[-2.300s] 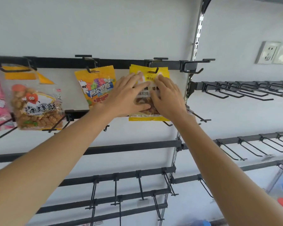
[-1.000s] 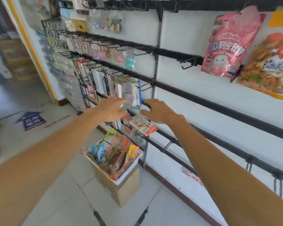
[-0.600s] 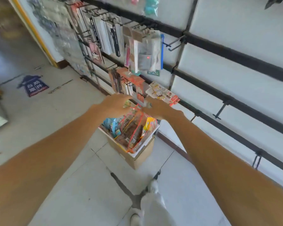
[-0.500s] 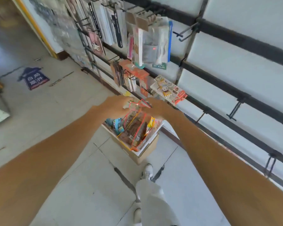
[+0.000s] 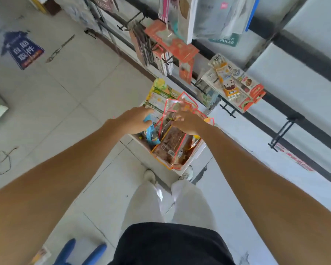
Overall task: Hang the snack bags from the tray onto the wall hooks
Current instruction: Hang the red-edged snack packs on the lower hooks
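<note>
A white tray point(image 5: 195, 155) stands on the floor by the wall rack, packed with snack bags. My left hand point(image 5: 135, 120) reaches in with fingers stretched over a green and white bag point(image 5: 159, 95) and a blue bag point(image 5: 150, 135). My right hand point(image 5: 189, 122) curls its fingers on the upper part of a clear red-edged bag point(image 5: 172, 144) of brown snacks. Motion blur hides the fingertips.
Black wall rails carry hanging stationery packs point(image 5: 231, 83), and bare hooks point(image 5: 281, 132) stick out low on the right. My white-trousered legs point(image 5: 161, 203) stand right behind the tray. A blue floor sticker point(image 5: 21, 49) and a loose cable point(image 5: 2, 161) lie on the tiles to the left.
I have turned from the hung yellow bag on the upper hooks down to the floor tray. Both hands dropped from the wall into the bags.
</note>
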`<state>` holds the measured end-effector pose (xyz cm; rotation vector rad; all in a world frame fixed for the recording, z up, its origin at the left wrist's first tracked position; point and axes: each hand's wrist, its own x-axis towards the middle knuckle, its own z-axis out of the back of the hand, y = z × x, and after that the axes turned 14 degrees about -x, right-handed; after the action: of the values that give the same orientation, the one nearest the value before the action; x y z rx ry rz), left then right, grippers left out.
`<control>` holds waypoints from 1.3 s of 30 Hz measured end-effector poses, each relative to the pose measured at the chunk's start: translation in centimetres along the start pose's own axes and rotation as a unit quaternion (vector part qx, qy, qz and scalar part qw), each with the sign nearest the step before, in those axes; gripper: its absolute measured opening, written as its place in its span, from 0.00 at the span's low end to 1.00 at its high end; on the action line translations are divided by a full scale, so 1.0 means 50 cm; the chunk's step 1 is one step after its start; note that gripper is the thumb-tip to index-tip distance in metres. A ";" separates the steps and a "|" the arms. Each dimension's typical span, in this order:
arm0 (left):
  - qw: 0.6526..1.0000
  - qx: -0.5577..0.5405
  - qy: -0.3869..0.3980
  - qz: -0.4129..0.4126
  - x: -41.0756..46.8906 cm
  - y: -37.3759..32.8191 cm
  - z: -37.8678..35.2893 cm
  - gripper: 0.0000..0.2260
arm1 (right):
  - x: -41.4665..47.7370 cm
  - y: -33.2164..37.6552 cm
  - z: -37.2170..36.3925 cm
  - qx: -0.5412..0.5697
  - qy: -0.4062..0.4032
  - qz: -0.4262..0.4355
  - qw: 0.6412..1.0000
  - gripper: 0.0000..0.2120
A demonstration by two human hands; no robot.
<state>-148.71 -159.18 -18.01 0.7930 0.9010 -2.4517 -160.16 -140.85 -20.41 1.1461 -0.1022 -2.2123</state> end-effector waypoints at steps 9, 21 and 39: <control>0.991 -0.042 0.115 -0.054 0.173 0.055 -0.026 0.22 | 0.149 0.028 -0.102 0.266 -0.010 -0.198 0.943 0.04; 0.970 0.018 0.206 -0.126 0.278 0.127 -0.081 0.22 | 0.227 0.080 -0.229 0.301 -0.133 -0.419 0.846 0.39; 0.960 0.023 0.204 -0.189 0.306 0.116 -0.097 0.19 | 0.223 0.051 -0.263 0.275 -0.214 -0.422 0.837 0.23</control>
<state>-155.33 -162.65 -33.37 1.2799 1.2456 -2.6871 -153.58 -146.44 -35.53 1.0592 -0.5438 -3.3750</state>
